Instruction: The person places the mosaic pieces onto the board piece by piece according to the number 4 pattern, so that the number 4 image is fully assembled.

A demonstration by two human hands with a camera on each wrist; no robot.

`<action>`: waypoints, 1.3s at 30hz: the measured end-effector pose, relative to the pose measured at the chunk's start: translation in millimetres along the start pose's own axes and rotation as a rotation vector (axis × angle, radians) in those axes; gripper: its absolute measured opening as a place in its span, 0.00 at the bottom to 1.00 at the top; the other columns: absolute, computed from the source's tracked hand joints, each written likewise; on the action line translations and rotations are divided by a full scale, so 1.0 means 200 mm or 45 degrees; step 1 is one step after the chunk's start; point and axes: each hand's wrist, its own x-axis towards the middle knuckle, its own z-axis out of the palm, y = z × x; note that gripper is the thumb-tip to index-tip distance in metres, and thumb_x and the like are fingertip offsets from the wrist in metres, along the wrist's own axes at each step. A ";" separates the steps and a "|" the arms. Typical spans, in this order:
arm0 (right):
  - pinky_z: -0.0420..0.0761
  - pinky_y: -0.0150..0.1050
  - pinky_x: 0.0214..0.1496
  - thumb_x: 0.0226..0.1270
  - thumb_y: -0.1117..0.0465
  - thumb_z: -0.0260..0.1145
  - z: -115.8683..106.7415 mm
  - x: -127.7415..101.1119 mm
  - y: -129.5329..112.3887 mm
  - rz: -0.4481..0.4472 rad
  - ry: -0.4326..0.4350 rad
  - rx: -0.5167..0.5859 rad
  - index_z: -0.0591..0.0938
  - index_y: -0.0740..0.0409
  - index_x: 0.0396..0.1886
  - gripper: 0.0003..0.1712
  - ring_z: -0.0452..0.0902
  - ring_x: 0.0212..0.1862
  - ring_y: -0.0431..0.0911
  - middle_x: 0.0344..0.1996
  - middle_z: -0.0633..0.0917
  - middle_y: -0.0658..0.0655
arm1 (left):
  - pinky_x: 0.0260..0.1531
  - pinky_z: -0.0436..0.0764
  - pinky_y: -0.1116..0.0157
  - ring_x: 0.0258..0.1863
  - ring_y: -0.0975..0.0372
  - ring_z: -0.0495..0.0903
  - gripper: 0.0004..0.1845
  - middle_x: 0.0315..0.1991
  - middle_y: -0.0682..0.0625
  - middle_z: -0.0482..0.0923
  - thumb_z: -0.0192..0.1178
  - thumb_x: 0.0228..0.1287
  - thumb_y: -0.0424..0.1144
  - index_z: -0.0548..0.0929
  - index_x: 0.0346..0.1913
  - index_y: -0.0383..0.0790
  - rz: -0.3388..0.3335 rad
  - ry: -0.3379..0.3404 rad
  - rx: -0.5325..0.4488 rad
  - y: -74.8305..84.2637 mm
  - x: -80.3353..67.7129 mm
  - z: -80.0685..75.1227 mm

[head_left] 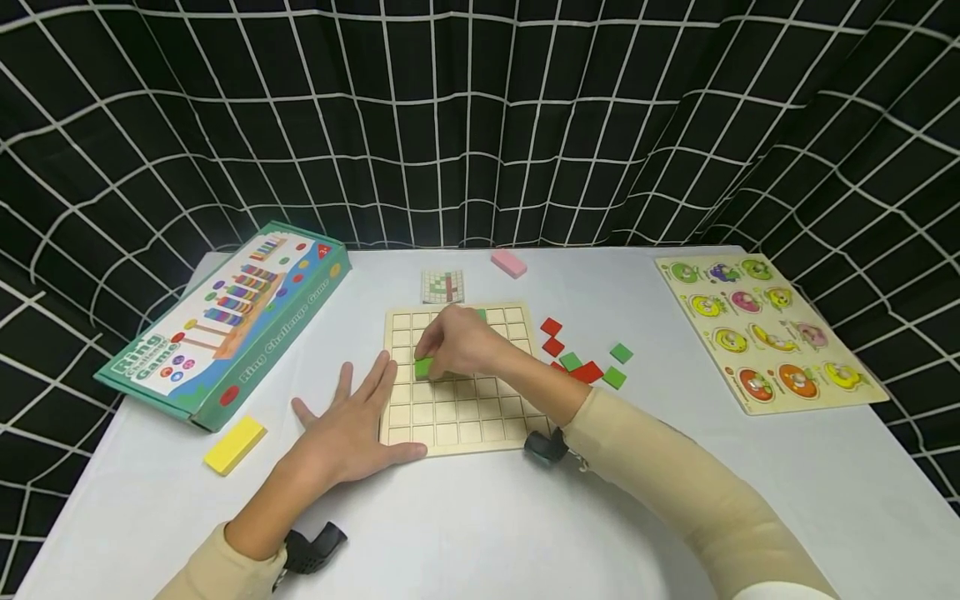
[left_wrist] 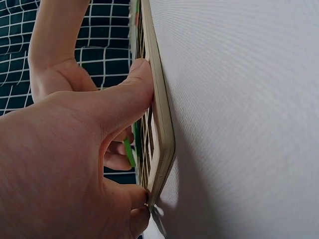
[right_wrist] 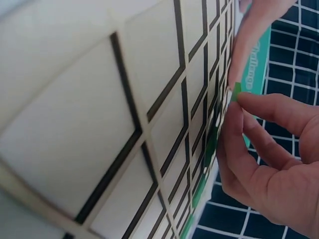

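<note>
**Green tile going onto the grid board**

While the left hand is lying flat and open, bracing the wooden board at its left edge, the right hand is pinching a green tile by its edges over a left-side cell. The tile is looking light, stiff and smooth, probably best gripped at opposite edges.

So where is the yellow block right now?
In the head view, the yellow block lies on the white table at the near left, just in front of the ring game box and left of the left hand.

Green tile (flat) on grid board
</note>
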 end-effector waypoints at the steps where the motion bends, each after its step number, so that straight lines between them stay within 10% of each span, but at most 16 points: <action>1: 0.81 0.32 0.41 0.47 0.72 0.80 0.00 0.00 0.00 -0.005 -0.002 -0.020 0.93 0.52 0.37 0.16 0.81 0.37 0.41 0.30 0.89 0.47 | 0.53 0.35 0.12 0.83 0.34 0.34 0.68 0.87 0.52 0.33 0.63 0.55 0.79 0.42 0.86 0.46 0.000 0.000 0.000 0.00 0.00 0.00; 23: 0.76 0.30 0.31 0.46 0.77 0.76 0.05 0.03 -0.05 -0.061 0.001 -0.174 0.93 0.55 0.37 0.18 0.75 0.31 0.42 0.23 0.86 0.49 | 0.53 0.34 0.11 0.83 0.34 0.34 0.67 0.87 0.52 0.33 0.63 0.55 0.78 0.42 0.86 0.46 0.006 -0.004 -0.007 0.00 0.00 0.00; 39: 0.82 0.32 0.42 0.43 0.77 0.79 0.03 0.03 -0.04 -0.068 -0.019 -0.187 0.93 0.53 0.38 0.21 0.81 0.38 0.42 0.32 0.90 0.49 | 0.53 0.34 0.11 0.83 0.34 0.34 0.67 0.87 0.52 0.33 0.62 0.56 0.78 0.43 0.86 0.45 0.008 0.002 0.002 0.00 -0.01 0.00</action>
